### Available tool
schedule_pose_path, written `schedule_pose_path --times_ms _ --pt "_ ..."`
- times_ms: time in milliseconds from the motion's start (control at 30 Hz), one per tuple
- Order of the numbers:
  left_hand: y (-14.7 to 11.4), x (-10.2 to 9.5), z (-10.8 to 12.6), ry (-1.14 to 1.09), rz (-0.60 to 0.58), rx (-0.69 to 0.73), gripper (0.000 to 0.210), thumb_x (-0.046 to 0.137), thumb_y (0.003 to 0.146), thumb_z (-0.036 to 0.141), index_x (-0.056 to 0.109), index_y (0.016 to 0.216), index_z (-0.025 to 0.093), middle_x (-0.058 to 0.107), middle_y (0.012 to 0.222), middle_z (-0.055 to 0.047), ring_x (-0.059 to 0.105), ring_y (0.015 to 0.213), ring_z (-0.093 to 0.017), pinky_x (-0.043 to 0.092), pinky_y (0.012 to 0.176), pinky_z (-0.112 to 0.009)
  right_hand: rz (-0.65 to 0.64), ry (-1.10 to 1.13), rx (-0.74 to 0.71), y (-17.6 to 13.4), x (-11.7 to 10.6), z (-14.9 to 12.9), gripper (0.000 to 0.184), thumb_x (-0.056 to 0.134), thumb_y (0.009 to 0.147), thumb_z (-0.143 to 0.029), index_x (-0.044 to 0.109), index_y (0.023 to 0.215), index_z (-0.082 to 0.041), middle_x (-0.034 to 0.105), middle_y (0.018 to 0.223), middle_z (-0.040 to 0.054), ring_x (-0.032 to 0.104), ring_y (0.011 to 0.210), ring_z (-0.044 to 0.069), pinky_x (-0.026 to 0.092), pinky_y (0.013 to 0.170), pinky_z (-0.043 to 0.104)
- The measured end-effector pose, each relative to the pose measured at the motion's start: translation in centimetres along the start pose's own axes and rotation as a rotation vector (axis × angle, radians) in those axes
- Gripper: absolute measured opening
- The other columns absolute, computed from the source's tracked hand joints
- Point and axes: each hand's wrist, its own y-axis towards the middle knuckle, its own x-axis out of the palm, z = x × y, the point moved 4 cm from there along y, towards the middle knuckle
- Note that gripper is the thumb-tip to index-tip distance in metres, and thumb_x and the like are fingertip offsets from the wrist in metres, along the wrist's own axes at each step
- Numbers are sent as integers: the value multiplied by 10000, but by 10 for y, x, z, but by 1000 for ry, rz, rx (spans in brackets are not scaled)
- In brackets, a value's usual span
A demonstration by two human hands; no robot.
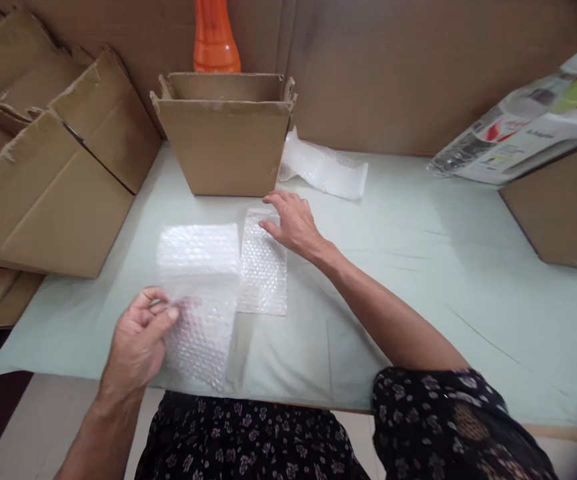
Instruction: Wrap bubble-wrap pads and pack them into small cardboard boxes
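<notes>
A clear rectangular bubble-wrap sheet [201, 333] is pinched at its left edge by the left hand [141, 327] over a pale-green, cloth-covered desk [398, 320]; the right hand [294, 221], fingers loosely parted, is above a narrower clear bubble-wrap piece [264, 270], contact unclear, near an open brown cardboard box [233, 147].

Left hand [141, 333] shows thumb and index finger brought together in a pinch, the other fingers curled behind and partly hidden from where I stand. Left wrist [121, 393] looks nearly straight; the bare left forearm [93, 433] rises forward and slightly inward. Right hand [293, 220] reaches farther forward than the left, back up, thumb parted from the loosely bent fingers, grip relaxed and unclosed. Right forearm [393, 313], also bare, slants forward and inward across the body's front. A dark floral sleeve [448, 413] covers the right upper arm.
</notes>
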Motion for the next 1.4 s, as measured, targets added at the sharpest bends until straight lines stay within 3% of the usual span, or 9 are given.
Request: schedule_pose_path --times_ms 167,233,367,467,667,867,1067,1267,1400 --pt "-12 27 -28 6 -112 -89 450 882 631 349 551 908 222 696 705 39 661 659 -132 497 637 -215 -286 703 89 -65 -8 -7 581 548 952 -578 507 1410 -224 694 1212 109 689 1027 243 545 899 432" --pt "-13 39 -38 43 -201 -135 444 854 697 387 571 993 215 722 774 11 660 676 -139 494 648 -229 -296 789 162 -87 -7 -5 631 578 939 -563 470 1453 -214 710 1038 71 690 870 201 555 810 382" --pt "-23 56 -49 66 -381 -232 801 803 779 401 424 1468 243 723 878 -3 640 719 -133 491 697 -242 -140 494 182 -95 11 6 464 617 897 -366 597 1339 -227 677 855 12 601 722 166 505 711 327" --pt "-34 55 -54 103 -426 -257 959 799 781 398 297 1592 290 680 921 4 591 716 -112 463 681 -231 -105 163 107 -89 26 11 453 580 888 -272 626 1336 -227 702 889 42 600 769 208 487 777 371" --pt "-44 46 -64 312 -439 -292 457 773 783 439 746 1166 191 556 722 13 470 649 -107 425 619 -229 -44 -77 -96 -94 34 8 385 540 968 -298 634 1327 -193 716 963 103 602 901 278 435 846 416" --pt "-45 45 -60 274 -409 -321 436 792 751 472 754 1077 184 592 727 3 527 668 -131 477 654 -255 -59 -70 -134 -91 41 6 382 541 986 -292 621 1343 -182 718 970 98 597 904 269 416 866 418" --pt "-51 37 -65 170 -444 -379 405 769 824 465 735 1119 189 615 813 -3 542 721 -108 459 686 -218 50 -87 -258 -108 17 3 446 587 977 -359 554 1400 -220 640 1313 138 595 1127 307 443 920 461" --pt "-43 45 -55 -160 -399 -520 465 826 769 442 734 1122 155 646 820 -29 570 693 -119 540 608 -231 -451 53 -476 -167 2 -17 624 569 877 -120 459 1482 -230 544 1499 114 494 1375 274 448 1063 472" --pt "-30 65 -38 -368 -409 -533 330 751 829 383 682 1024 124 726 1010 -124 710 860 -236 612 568 -297 -239 117 -356 -171 13 -20 539 615 932 -294 481 1445 -197 637 1364 139 550 1299 294 477 1029 487"
